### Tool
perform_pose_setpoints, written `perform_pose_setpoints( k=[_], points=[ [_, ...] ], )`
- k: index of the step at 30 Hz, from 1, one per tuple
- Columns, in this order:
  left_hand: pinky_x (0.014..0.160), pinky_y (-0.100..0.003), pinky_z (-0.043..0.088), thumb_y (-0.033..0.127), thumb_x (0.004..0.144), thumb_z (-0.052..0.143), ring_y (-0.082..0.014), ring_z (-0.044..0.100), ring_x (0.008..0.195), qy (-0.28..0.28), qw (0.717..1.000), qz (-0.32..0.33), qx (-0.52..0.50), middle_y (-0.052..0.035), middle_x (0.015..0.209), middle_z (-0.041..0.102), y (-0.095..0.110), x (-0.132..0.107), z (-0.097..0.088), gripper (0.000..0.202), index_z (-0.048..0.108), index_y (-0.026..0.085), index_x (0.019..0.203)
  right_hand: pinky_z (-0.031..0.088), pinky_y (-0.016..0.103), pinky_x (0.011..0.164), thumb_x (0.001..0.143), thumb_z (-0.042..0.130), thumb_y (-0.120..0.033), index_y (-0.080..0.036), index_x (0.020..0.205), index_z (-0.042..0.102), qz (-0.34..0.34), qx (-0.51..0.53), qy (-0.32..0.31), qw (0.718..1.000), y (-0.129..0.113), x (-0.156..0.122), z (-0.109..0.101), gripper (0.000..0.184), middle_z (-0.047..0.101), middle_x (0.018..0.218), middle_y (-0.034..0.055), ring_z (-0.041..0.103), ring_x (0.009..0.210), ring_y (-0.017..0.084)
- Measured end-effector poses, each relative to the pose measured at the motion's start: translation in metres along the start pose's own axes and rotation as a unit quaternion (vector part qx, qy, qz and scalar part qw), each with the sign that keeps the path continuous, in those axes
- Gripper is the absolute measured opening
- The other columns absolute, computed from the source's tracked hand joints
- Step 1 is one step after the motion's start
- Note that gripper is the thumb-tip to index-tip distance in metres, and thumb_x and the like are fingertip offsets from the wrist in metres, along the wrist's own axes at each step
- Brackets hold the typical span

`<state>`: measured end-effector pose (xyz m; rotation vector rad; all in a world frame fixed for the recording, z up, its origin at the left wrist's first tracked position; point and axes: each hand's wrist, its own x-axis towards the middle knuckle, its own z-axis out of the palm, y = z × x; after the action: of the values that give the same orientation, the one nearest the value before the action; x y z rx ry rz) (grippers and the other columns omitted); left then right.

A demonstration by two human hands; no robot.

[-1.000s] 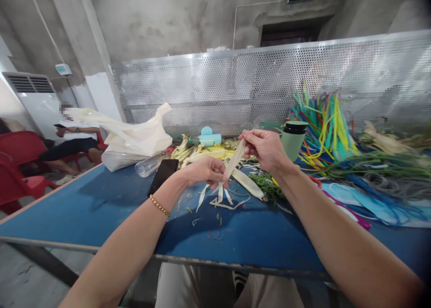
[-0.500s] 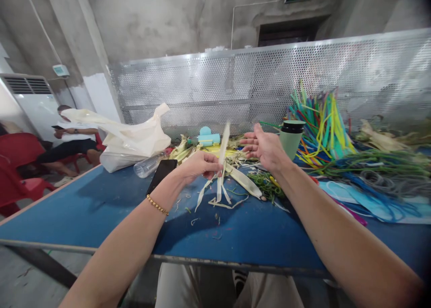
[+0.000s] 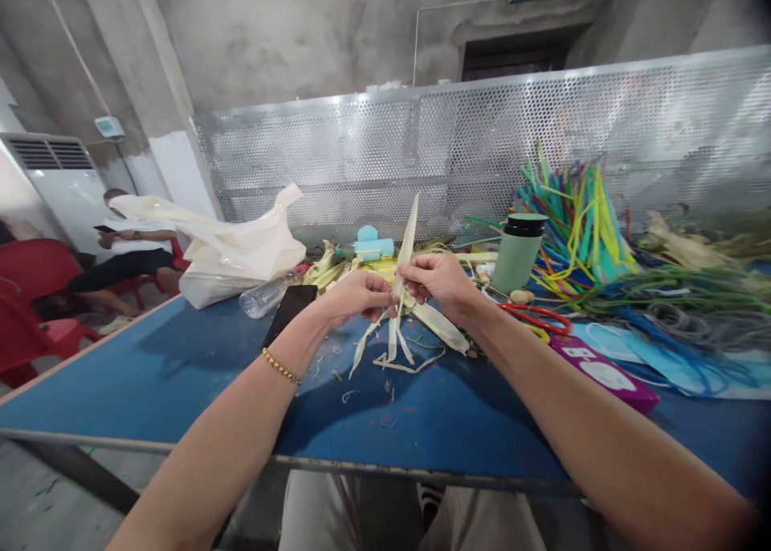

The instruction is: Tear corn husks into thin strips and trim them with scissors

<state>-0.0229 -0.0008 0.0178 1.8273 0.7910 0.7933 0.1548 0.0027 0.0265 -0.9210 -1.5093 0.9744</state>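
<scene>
Between my hands a pale corn husk strip (image 3: 410,226) stands upright, its pointed end up and narrow tails hanging toward the table. My left hand (image 3: 360,294), with a gold bead bracelet (image 3: 281,366) on its wrist, is closed in a pinch on the strip's lower part. My right hand (image 3: 438,279) pinches the same strip slightly higher, thumb and forefinger on its right edge. Beneath the hands, a wider husk piece (image 3: 441,328) and a thin curled strip (image 3: 409,366) lie on the blue table (image 3: 434,430).
Left of my hands are a black phone (image 3: 290,314), a clear plastic bottle (image 3: 265,294) and a white plastic bag (image 3: 241,250). To the right stand a green cup (image 3: 518,254), colourful strips (image 3: 593,230), a purple packet (image 3: 602,374) and face masks (image 3: 675,358). A seated person (image 3: 141,250) is at far left.
My right hand, open and apart before, has moved left and closed on the husk strip. The strip's tip stands a little higher. My left hand has stayed in place.
</scene>
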Motion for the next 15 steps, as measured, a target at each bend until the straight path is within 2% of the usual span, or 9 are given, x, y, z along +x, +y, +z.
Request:
perform_pose_setpoints(
  k=[5,9,15],
  points=[
    [0.047,-0.021,0.037,0.039,0.076,0.07,-0.0063,0.05,0.049,-0.025,1.0,0.002,0.019,-0.0083,0.073,0.069,0.0039,-0.0034,-0.0021,0.029,0.064,0.011,0.073,0.035,0.018,0.032,0.061,0.083,-0.038,-0.014,0.058,0.061,-0.008,0.035,0.045,0.998,-0.002,0.0021,-0.0017,0.032,0.053,0.042,-0.0022,0.045,0.036,0.006],
    [0.046,-0.021,0.038,0.034,0.077,0.07,-0.0062,0.05,0.046,-0.015,1.0,-0.001,0.027,-0.0077,0.07,0.068,0.0069,-0.0044,-0.0033,0.025,0.062,0.011,0.069,0.035,0.018,0.032,0.059,0.083,-0.038,-0.014,0.057,0.061,-0.013,0.04,0.064,0.997,-0.002,0.0017,0.0014,0.033,0.053,0.045,-0.0022,0.045,0.037,0.006],
    [0.041,-0.02,0.032,0.022,0.084,0.061,-0.0053,0.046,0.039,0.074,0.997,0.008,0.0,-0.0014,0.054,0.059,0.0089,-0.0016,0.0024,0.023,0.054,0.013,0.065,0.036,0.018,0.035,0.066,0.079,-0.037,-0.014,0.061,0.061,-0.038,0.065,0.106,0.992,0.0003,0.004,-0.0002,0.029,0.053,0.045,-0.0027,0.045,0.037,0.006]
  ],
)
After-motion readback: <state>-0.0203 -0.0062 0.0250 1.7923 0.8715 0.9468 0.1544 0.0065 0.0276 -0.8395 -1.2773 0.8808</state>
